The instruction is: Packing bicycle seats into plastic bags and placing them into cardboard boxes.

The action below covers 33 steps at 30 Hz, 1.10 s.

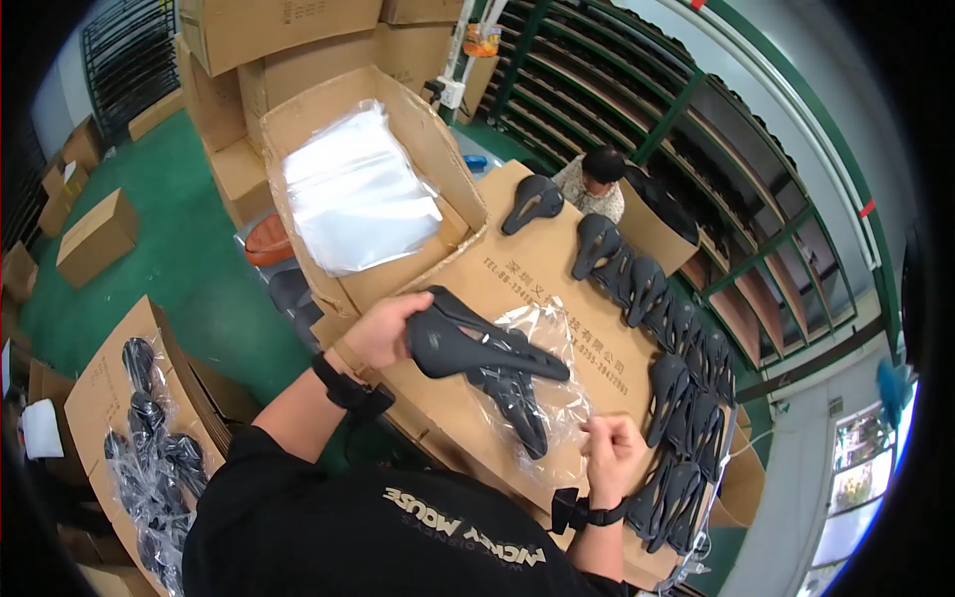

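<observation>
Your left hand [380,333] is closed around the wide rear end of a black bicycle saddle [460,350], thumb over the upper edge. You hold this saddle above the work surface, its narrow nose pointing right and slightly down, toward your other hand. Your right hand [617,453] is at the right edge of a crinkled clear plastic bag [557,333], its fingers curled in; I cannot tell whether they pinch the film or only come close to it. You wear a black strap on each wrist.

Below the held saddle, a second black saddle [527,423] lies with the bag, partly hidden by the one you hold; whether it is inside the film or beneath it is unclear. Both are over a printed cardboard sheet [552,264] in front of you. Along its right side lie many black saddles [686,398], crowded in rows, with a single saddle [532,202] apart from them at the far edge.

Just beyond your left hand is an open carton [423,134] with a stack of clear plastic sleeves [358,194] in it. At your lower left, film-wrapped saddles [149,468] lie piled on another carton [99,398]. Across the work surface, a co-worker [597,184] in a patterned top is near green-framed racks [657,129].
</observation>
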### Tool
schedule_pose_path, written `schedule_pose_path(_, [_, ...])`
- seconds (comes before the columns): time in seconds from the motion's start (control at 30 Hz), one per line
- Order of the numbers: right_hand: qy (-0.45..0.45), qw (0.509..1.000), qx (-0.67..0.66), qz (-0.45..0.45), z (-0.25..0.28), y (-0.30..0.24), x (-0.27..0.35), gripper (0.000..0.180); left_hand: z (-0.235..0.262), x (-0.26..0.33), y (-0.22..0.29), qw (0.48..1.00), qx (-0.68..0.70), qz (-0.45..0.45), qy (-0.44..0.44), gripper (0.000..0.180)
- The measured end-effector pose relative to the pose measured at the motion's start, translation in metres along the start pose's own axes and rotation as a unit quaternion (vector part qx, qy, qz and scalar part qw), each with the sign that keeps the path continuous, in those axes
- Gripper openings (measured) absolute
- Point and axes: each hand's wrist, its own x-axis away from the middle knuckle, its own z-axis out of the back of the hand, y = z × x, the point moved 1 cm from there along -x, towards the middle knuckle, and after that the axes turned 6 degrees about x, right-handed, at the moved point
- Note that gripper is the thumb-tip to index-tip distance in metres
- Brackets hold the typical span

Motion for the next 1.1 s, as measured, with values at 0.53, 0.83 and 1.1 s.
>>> schedule_pose_path(0.53, [0.040,0.992,0.102,-0.056,0.028,0.110,0.001,0.051,0.131,-0.137,0.092,0.396,-0.890,-0.070,0.214,0.029])
schedule_pose_path(0.83, [0.037,0.947,-0.196,-0.253,0.048,0.077,0.013,0.041,0.116,-0.138,0.093,0.348,-0.875,-0.117,0.314,0.021])
schedule_pose_path(1.1, [-0.040,0.750,-0.582,-0.312,0.054,0.108,0.016,0.056,0.149,-0.136,0.124,0.625,-0.726,-0.113,0.264,0.018])
